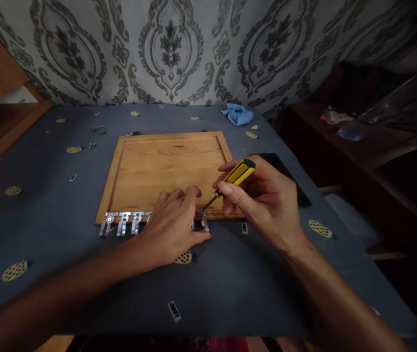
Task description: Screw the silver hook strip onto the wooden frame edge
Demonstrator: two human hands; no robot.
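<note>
A wooden board (168,168) with a raised frame lies flat on the table. Along its near edge runs a row of silver metal hooks (124,225), their curved ends hanging over the front. My left hand (172,222) covers the middle of the row. Its thumb and fingers are closed about the rightmost hook (204,222). My right hand (270,200) grips a yellow and black screwdriver (238,175), tilted, its tip down at the upper plate of that hook. Whether a screw sits under the tip is too small to tell. Small dark holes show right of it.
Loose small screws (92,146) and a single hook (99,129) lie left of the board. A crumpled blue cloth (238,114) sits at the back right. A dark flat object (285,176) lies behind my right hand. Patterned wallpaper (172,54) backs the table.
</note>
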